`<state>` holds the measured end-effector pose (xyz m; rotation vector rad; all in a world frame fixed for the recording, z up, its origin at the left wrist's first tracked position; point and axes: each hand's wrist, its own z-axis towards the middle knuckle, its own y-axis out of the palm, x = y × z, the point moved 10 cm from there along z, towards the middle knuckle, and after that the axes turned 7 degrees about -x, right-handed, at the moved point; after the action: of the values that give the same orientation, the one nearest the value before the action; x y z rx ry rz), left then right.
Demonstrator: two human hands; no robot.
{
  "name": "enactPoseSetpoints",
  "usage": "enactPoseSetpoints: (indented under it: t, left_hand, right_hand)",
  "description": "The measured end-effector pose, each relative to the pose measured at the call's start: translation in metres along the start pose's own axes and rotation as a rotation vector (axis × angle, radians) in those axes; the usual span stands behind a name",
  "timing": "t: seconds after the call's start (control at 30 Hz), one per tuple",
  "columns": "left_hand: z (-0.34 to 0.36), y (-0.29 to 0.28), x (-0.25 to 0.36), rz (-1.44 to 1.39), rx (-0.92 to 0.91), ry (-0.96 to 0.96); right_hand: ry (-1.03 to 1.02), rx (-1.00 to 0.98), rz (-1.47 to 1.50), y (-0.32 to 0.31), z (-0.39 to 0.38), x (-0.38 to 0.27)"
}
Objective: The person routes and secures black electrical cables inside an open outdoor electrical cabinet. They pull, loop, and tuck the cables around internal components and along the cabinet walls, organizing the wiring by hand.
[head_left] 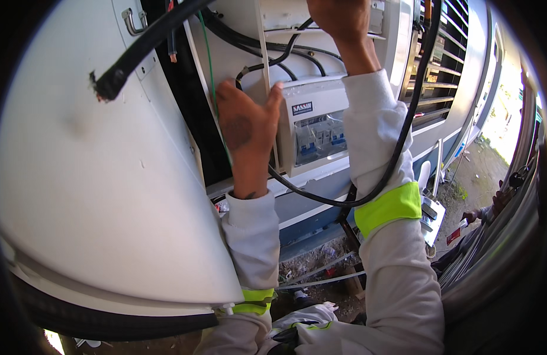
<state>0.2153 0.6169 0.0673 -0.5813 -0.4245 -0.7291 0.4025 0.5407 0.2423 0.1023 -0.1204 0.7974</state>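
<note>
My left hand [244, 121] is raised at the white cabinet's inner divider [266, 50], thumb spread from bent fingers, its tip beside the upper corner of a white breaker box [315, 127] with a clear window. Black cables [288, 48] run above the box; a thin green wire [206, 53] hangs beside my fingers. My right hand [338, 23] reaches up above the box, its fingers cut off by the top edge. A long black cable [377, 192] loops across my right sleeve. A thick cable with a frayed cut end [110, 83] crosses the upper left.
A white curved door panel [90, 189] fills the left. Slatted louvres [439, 71] are at upper right. Below are metal bars [324, 278] and littered ground. Another person's hand [472, 216] holds a red item [454, 235] at right, near grey hanging cables or pipes [498, 236].
</note>
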Motion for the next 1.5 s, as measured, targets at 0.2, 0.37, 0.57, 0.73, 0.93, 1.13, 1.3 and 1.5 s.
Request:
enactPoseSetpoints:
  t: [0.2,0.37,0.57,0.73,0.93,1.13,1.3,1.5]
  left_hand:
    - [0.018,-0.002,-0.005,-0.097,0.022,0.1]
    - [0.023,0.002,-0.003,-0.249,-0.032,0.195]
    - [0.021,0.004,0.008,-0.118,-0.027,0.269]
    - [0.022,0.004,0.009,-0.135,-0.018,0.268]
    - [0.023,0.006,0.008,-0.151,-0.018,0.27]
    - [0.023,0.01,0.008,-0.15,-0.022,0.274]
    - [0.023,0.014,0.014,-0.19,-0.034,0.334]
    - [0.023,0.015,0.014,-0.231,-0.021,0.334]
  right_hand:
    - [0.154,-0.078,0.069,0.004,0.013,0.005]
    - [0.144,-0.041,0.423,-0.015,0.017,-0.006]
    - [0.353,0.074,0.529,-0.01,-0.003,0.011]
    - [0.249,0.087,0.745,0.0,-0.003,0.019]
    - [0.084,0.042,0.752,-0.004,0.01,0.025]
    - [0.165,-0.011,1.279,0.018,0.03,0.022]
    - [0.189,-0.063,1.226,0.031,0.036,0.008]
    - [0.116,-0.068,1.227,0.024,0.04,0.006]
